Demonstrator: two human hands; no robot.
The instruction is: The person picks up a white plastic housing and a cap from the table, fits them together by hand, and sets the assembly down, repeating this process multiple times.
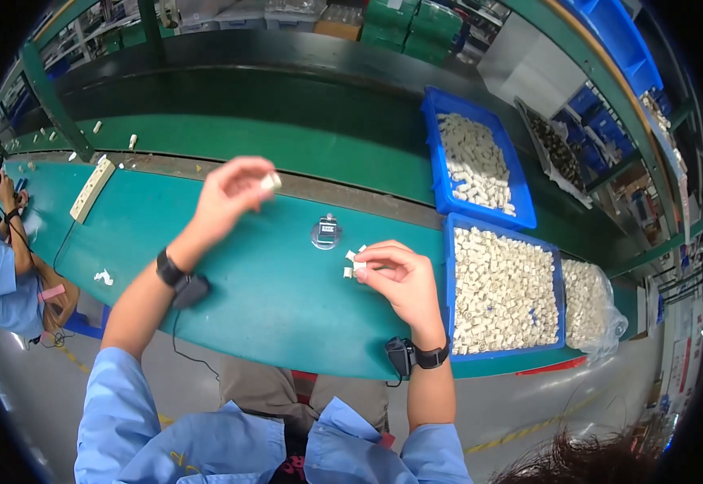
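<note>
My left hand [229,198] is raised over the far side of the green table, slightly blurred. Its thumb and fingers pinch a small white plastic part [271,181]. Low over the tabletop, my right hand [404,278] has its fingertips closed on a small white plastic piece [358,264], partly hidden by them. Another small white piece [348,273] lies right beside those fingertips. Between the hands, a small dark fixture [327,231] with a clear round base stands on the table. Each wrist wears a black strap with a small box.
To the right, a blue tray [448,278] holds many white parts, next to a clear bag [589,302] of similar ones. Behind it stands another filled blue tray [434,153]. A white power strip [91,190] lies far left, near a seated person [8,266]. A green conveyor belt [287,149] runs behind.
</note>
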